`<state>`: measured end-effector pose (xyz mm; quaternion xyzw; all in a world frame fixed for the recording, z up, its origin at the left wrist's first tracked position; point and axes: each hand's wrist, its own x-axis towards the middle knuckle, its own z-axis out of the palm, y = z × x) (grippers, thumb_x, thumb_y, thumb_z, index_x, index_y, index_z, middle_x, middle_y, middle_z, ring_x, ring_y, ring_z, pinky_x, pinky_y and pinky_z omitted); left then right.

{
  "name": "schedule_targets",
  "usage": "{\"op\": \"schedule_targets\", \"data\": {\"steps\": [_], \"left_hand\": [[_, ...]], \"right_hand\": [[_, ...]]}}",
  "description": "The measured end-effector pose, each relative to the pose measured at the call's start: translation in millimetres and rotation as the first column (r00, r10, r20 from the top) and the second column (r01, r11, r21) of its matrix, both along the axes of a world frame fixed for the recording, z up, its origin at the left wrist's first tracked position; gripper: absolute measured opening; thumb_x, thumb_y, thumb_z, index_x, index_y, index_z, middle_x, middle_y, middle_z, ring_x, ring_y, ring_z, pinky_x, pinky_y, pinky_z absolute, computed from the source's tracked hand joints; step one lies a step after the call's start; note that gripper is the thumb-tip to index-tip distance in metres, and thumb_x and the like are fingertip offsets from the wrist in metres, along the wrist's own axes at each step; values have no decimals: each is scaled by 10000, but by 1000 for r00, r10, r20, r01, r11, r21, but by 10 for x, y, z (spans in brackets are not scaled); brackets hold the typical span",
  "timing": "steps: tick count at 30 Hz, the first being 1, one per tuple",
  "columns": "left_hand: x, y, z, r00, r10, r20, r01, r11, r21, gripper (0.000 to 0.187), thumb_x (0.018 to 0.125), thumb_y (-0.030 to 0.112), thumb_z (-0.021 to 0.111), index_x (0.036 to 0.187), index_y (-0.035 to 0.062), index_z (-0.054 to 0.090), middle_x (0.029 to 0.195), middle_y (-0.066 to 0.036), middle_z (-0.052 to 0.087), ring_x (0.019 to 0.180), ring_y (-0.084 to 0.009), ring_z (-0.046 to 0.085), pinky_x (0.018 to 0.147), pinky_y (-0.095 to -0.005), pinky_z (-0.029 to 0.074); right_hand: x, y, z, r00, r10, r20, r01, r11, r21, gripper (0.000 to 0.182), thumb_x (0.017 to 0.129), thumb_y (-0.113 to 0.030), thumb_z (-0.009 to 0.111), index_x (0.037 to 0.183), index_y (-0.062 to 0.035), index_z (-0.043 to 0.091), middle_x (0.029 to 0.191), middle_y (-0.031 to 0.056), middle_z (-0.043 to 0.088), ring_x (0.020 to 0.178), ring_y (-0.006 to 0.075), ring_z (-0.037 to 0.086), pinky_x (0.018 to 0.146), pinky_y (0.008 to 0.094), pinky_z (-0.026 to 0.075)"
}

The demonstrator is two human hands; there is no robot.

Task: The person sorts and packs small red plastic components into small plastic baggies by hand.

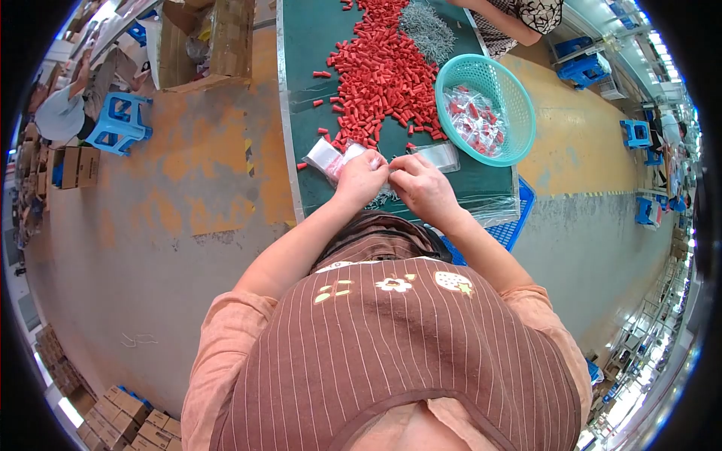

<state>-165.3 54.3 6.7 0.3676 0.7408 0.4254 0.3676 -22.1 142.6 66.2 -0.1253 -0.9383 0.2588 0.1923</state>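
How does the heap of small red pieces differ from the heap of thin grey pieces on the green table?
The heap of small red pieces spreads wide, with strays; the heap of thin grey pieces is smaller and compact. The red pieces are stubby, the grey ones slender. Both lie on the green table.

Green table (470, 197) under red plugs (383, 71) and 1 basket (519, 113).

Head view: both hands (394, 180) meet at the near edge of the green bench (474, 184), fingertips close together over small clear bags (326, 159). Pile of red plastic pieces (380, 83) at 12 o'clock of the hands; grey metal screws or pins (427, 31) beyond, toward 1 o'clock. Teal perforated basket (519, 113) at 2 o'clock, containing filled clear bags with red pieces.
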Motion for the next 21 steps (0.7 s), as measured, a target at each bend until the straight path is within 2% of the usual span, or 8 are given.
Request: {"op": "schedule_targets", "data": {"steps": [2,4,6,9,13,17,20,21], "left_hand": [[-41,-29,63,1000,26,-2,-26,997,-66,198,799,212,632,897,41,645,805,-141,655,740,-244,625,687,-355,487],[-108,-62,84,998,68,11,-66,991,-113,215,790,230,635,901,46,651,829,-172,663,795,-292,647,745,-379,496],[-182,-87,12,992,116,40,-109,984,-143,217,793,238,637,899,48,653,821,-169,662,797,-287,644,745,-375,493],[-229,-89,-226,977,168,133,-150,979,-141,229,797,238,636,895,31,646,820,-163,664,786,-279,641,737,-372,490],[-244,-109,-205,966,212,150,-192,972,-139,236,795,234,634,898,22,643,817,-156,665,781,-268,641,726,-369,486],[-287,-109,-221,952,239,190,-213,965,-151,246,797,239,628,913,23,642,813,-150,665,774,-258,642,717,-367,485],[-312,-91,-256,948,250,195,-221,962,-163,257,797,242,629,922,18,641,810,-146,668,762,-250,644,709,-364,487],[-318,-74,-186,946,256,197,-223,959,-175,258,797,241,628,925,17,640,810,-147,668,756,-247,645,704,-363,489]], "right_hand": [[-32,53,-101,999,13,-38,-19,986,-166,73,762,-42,627,834,-50,627,960,106,620,900,315,592,782,393,487],[-92,208,-293,984,-181,-2,171,936,-308,101,802,-7,623,901,-19,634,905,131,617,791,320,606,729,363,492],[-199,395,-533,960,-225,166,264,924,-276,135,820,-141,609,923,-70,658,948,156,630,884,363,619,765,443,491],[-476,567,-802,890,-242,385,339,918,-207,221,826,-235,607,940,-52,658,983,181,636,912,376,620,788,458,492],[-790,552,-1095,831,-347,435,391,920,-12,269,823,-223,582,932,19,624,992,222,638,895,398,637,797,481,509],[-912,595,-1221,809,-365,460,382,922,60,219,795,-173,573,903,6,638,962,210,652,884,390,644,783,487,510],[-851,599,-784,841,-304,448,379,922,-86,220,782,-181,580,868,8,650,899,216,665,872,379,648,759,465,515],[-832,608,-737,893,-298,337,409,850,-332,237,781,-189,627,876,25,661,815,181,680,834,288,668,744,383,522]]}}
